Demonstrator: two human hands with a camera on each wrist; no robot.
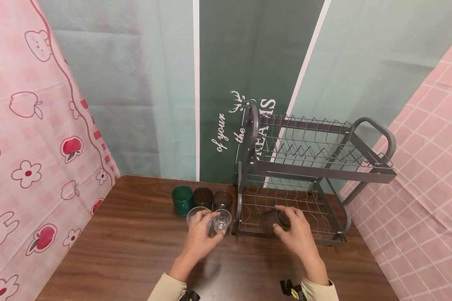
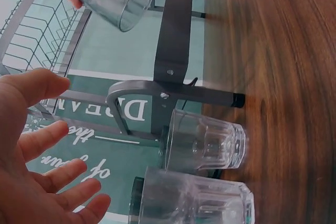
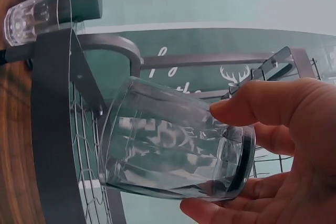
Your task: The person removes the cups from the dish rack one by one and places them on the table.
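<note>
My right hand (image 1: 297,236) grips a grey-tinted glass (image 3: 173,145) near its thick base, thumb on one side and fingers on the other. The glass is held upside down, rim lowered, over the lower tier of the dish rack (image 1: 320,168). Over on the left, my left hand (image 1: 203,234) hovers with spread, loosely bent fingers (image 2: 63,184) near two clear glasses. Both the smaller-looking clear glass (image 1: 221,221) and the other clear glass (image 1: 193,215) stand upright on the table. In the left wrist view a gap shows between the fingers and these glasses.
Behind the clear glasses, a green cup (image 1: 182,201), a dark brown cup (image 1: 202,197) and a greyish brown cup (image 1: 223,200) stand in a row. The two-tier rack's left leg is close beside them. Curtains enclose the wooden table (image 1: 135,251).
</note>
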